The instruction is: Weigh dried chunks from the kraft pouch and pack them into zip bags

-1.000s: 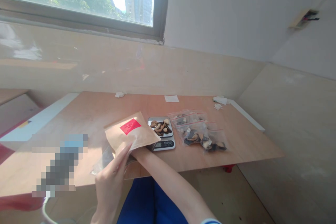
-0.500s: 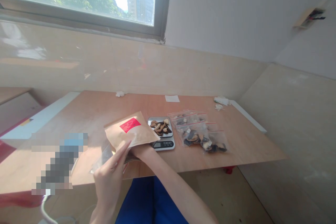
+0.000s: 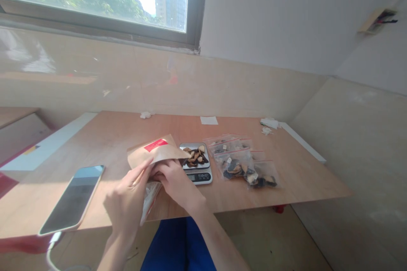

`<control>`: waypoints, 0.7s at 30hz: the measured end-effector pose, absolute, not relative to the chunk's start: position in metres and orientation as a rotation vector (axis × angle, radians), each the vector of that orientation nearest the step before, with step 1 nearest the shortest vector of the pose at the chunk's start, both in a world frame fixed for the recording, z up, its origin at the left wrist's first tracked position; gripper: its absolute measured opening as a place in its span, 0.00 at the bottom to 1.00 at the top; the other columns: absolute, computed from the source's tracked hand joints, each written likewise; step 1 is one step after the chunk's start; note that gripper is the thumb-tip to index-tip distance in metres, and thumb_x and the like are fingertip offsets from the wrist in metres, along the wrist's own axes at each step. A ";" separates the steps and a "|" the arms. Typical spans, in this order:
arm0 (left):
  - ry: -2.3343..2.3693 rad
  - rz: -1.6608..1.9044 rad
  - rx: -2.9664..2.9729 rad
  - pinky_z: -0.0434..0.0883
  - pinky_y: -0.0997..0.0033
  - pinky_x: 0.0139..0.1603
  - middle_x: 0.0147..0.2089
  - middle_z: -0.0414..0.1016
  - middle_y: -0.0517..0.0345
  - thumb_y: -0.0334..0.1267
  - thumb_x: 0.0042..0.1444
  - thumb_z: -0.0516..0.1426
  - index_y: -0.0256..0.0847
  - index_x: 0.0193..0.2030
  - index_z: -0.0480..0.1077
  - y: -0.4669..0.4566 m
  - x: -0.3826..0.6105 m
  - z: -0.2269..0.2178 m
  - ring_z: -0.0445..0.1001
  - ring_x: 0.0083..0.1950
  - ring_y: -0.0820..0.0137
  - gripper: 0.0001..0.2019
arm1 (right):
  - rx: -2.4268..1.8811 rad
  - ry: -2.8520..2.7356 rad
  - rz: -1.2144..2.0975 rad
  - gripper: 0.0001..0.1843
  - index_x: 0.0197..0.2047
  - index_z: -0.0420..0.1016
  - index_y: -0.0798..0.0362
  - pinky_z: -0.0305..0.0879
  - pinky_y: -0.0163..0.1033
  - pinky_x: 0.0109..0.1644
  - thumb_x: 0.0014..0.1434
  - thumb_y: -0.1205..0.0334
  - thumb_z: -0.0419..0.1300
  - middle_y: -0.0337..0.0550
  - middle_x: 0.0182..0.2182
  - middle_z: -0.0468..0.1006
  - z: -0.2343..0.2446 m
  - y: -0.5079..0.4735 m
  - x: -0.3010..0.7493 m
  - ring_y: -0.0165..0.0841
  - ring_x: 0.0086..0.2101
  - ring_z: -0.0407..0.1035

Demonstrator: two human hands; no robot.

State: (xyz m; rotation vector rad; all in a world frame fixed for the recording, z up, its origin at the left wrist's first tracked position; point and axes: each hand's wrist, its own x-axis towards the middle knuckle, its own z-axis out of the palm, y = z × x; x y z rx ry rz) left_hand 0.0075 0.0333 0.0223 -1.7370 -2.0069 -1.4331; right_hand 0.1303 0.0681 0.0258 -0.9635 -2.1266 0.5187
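Between the left hand (image 3: 125, 207) and right hand (image 3: 171, 182), a red-labelled kraft-paper pouch (image 3: 155, 152) is held in a narrow pinch, though the exact grip is hard to see; beneath the hands dangles a clear plastic bag (image 3: 149, 201), which a slackened grip could drop.

Left hand (image 3: 125, 207), right hand (image 3: 173, 182) grip kraft pouch (image 3: 152, 153) beside kitchen scale (image 3: 199, 176).

The kraft paper pouch (image 3: 149, 155) was light brown with a red label (image 3: 155, 145). The trousers (image 3: 178, 245) were bright blue, the tabletop (image 3: 286, 178) pale orange-brown.
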 end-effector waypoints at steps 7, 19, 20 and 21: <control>-2.146 -1.719 -1.667 0.70 0.70 0.41 0.42 0.79 0.61 0.45 0.54 0.57 0.48 0.42 0.76 0.074 0.003 0.050 0.77 0.43 0.67 0.11 | -0.935 -1.544 0.509 0.07 0.37 0.77 0.50 0.67 0.37 0.46 0.60 0.64 0.57 0.41 0.34 0.77 0.025 0.065 0.168 0.31 0.38 0.70; -1.720 -1.952 -1.424 0.68 0.61 0.53 0.55 0.62 0.44 0.38 0.58 0.52 0.33 0.50 0.64 0.096 -0.007 0.049 0.61 0.60 0.61 0.16 | -1.361 -1.633 0.812 0.06 0.28 0.78 0.57 0.68 0.36 0.38 0.48 0.74 0.61 0.43 0.27 0.80 -0.024 0.204 0.217 0.31 0.29 0.73; -1.754 -1.941 -1.432 0.71 0.64 0.45 0.51 0.65 0.45 0.39 0.57 0.53 0.34 0.46 0.66 0.085 -0.003 0.038 0.66 0.54 0.63 0.14 | -1.366 -1.673 0.822 0.06 0.26 0.78 0.56 0.67 0.36 0.36 0.47 0.75 0.61 0.42 0.25 0.79 -0.026 0.207 0.215 0.31 0.28 0.72; -1.862 -1.901 -1.475 0.71 0.66 0.40 0.47 0.68 0.48 0.41 0.56 0.52 0.35 0.43 0.67 0.074 0.001 0.026 0.70 0.43 0.67 0.12 | -1.371 -1.707 0.822 0.07 0.23 0.77 0.56 0.67 0.36 0.36 0.46 0.75 0.62 0.41 0.23 0.79 -0.027 0.208 0.214 0.31 0.27 0.71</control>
